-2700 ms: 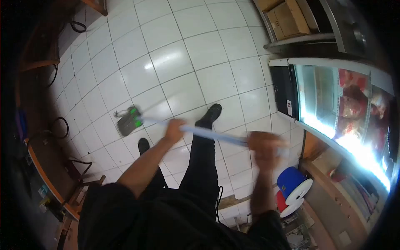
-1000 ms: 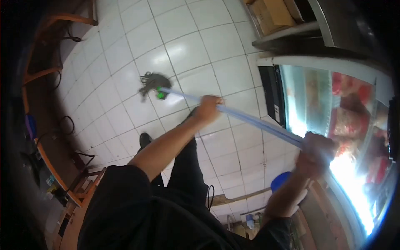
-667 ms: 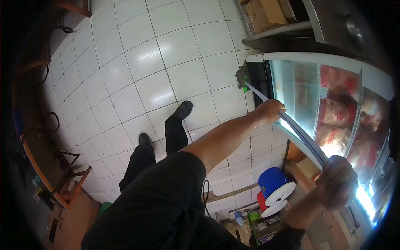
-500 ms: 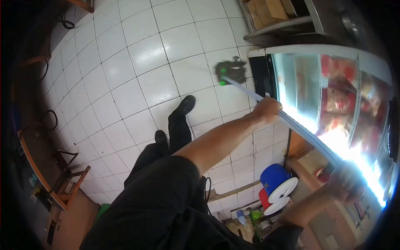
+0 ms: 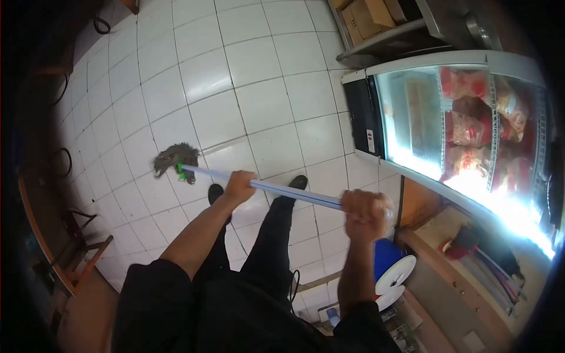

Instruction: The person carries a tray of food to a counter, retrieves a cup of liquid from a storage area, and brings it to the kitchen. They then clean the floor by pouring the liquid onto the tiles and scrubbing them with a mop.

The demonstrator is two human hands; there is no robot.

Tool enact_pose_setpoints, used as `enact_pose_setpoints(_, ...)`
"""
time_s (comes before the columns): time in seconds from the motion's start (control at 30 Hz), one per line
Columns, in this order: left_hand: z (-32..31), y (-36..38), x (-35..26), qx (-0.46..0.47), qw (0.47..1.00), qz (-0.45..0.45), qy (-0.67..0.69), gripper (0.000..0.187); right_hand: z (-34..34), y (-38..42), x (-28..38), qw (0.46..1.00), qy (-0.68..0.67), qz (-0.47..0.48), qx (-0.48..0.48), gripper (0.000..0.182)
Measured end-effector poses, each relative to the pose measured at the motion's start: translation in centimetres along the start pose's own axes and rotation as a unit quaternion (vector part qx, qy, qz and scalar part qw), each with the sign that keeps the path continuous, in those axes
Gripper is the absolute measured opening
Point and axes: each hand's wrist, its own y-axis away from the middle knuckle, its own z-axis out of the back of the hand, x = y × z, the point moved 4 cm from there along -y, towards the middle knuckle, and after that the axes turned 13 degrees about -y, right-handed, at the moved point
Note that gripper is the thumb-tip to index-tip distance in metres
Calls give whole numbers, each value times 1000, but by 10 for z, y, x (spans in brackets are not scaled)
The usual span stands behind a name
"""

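A string mop point(image 5: 300, 195) with a pale blue pole lies across the front of my body. My left hand point(image 5: 241, 186) is wrapped round the lower part of the pole, nearer the head. Farther up, close to the pole's right end, my right hand point(image 5: 366, 213) grips it too. The grey mop head point(image 5: 176, 160), with a green connector, rests on the white tiled floor point(image 5: 259, 112) to the left of my feet. Its strands are bunched to one side.
At right stands a lit glass-door fridge point(image 5: 406, 117) holding several bagged items. Below it are a wooden shelf point(image 5: 435, 235) with tools and a blue container point(image 5: 385, 259) with a white lid. Wooden furniture point(image 5: 88, 259) lines the left. A cardboard box point(image 5: 368, 23) sits at top right.
The mop head has swept from beside the fridge across the floor to the left. Both hands have moved left with the pole, and my right hand has come away from the fridge and shelf side.
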Motion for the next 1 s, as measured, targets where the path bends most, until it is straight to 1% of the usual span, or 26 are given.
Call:
enact_pose_setpoints(0.03, -22, -16, -25, 23, 1000, -16, 9, 10, 8, -7, 33, 999, 19, 9, 26, 30)
enact_pose_setpoints(0.07, -35, -35, -67, 27, 998, -21, 49, 9, 15, -14, 74, 997, 60, 27, 37, 29)
enact_pose_setpoints(0.1, -43, -59, -122, 34, 994, -31, 103, 13, 24, -14, 119, 994, 84, 62, -26, 28)
enact_pose_setpoints(0.13, -93, -80, -152, 65, 988, -46, 134, 14, 18, -20, 168, 979, 175, 104, -22, 30)
enact_pose_setpoints(0.17, -81, -105, -217, 63, 980, -95, 161, 13, 10, -31, 207, 980, 163, 55, 97, 32)
enact_pose_setpoints(0.2, -108, -127, -262, -11, 972, -143, 186, 12, 10, -35, 240, 963, 217, 92, 127, 34)
enact_pose_setpoints(0.23, -109, -151, -310, -20, 971, -179, 155, 11, 11, -39, 267, 960, 220, 122, 122, 34)
enact_pose_setpoints(0.27, -130, -177, -338, 19, 957, -197, 212, 10, 18, -41, 285, 956, 223, 152, 116, 34)
enact_pose_setpoints(0.33, -168, -217, -375, 108, 948, -160, 252, 11, 35, -51, 288, 939, 263, 131, 180, 30)
enact_pose_setpoints(0.37, -177, -226, -383, 107, 948, -159, 255, 12, 44, -54, 291, 927, 286, 122, 211, 28)
enact_pose_setpoints(0.43, -192, -238, -402, 107, 944, -165, 264, 13, 67, -58, 314, 930, 279, 169, 171, 32)
enact_pose_setpoints(0.47, -196, -237, -409, 90, 945, -175, 260, 15, 77, -58, 329, 927, 280, 196, 152, 34)
enact_pose_setpoints(0.5, -195, -233, -413, 70, 945, -191, 257, 17, 86, -61, 341, 946, 236, 160, 152, 33)
enact_pose_setpoints(0.57, -187, -217, -412, 19, 958, -186, 219, 18, 109, -60, 358, 960, 186, 172, 121, 33)
enact_pose_setpoints(0.6, -179, -204, -404, -33, 949, -187, 252, 20, 125, -59, 361, 966, 154, 177, 107, 33)
enact_pose_setpoints(0.63, -176, -190, -386, -10, 959, -178, 221, 20, 137, -58, 352, 977, 115, 157, 88, 32)
enact_pose_setpoints(0.67, -191, -174, -357, 40, 973, -146, 176, 19, 152, -54, 334, 986, 72, 134, 69, 32)
enact_pose_setpoints(0.7, -190, -155, -327, 34, 986, -115, 117, 16, 188, -33, 316, 980, 125, 155, 4, 30)
enact_pose_setpoints(0.73, -198, -133, -288, 1, 993, -94, 72, 13, 211, -21, 279, 986, 74, 142, -50, 30)
enact_pose_setpoints(0.77, -196, -118, -255, 18, 995, -74, 66, 11, 213, -14, 255, 975, 160, 150, -44, 28)
enact_pose_setpoints(0.8, -167, -107, -252, 48, 997, -27, 53, 9, 214, -7, 230, 955, 247, 159, -40, 28)
enact_pose_setpoints(0.83, -178, -90, -216, 7, 999, -36, 0, 7, 216, -1, 206, 928, 328, 170, -37, 27)
enact_pose_setpoints(0.87, -177, -86, -218, 1, 1000, -29, 4, 7, 227, 5, 181, 997, -49, 16, -66, 27)
enact_pose_setpoints(0.93, -176, -93, -224, -7, 999, -22, 22, 7, 219, -5, 209, 998, -25, 45, -32, 28)
enact_pose_setpoints(0.97, -178, -108, -248, -20, 998, -35, 46, 7, 210, -11, 233, 998, -6, 60, -17, 28)
enact_pose_setpoints(1.0, -180, -125, -287, -34, 995, -49, 74, 8, 194, -20, 272, 991, 93, 97, -27, 27)
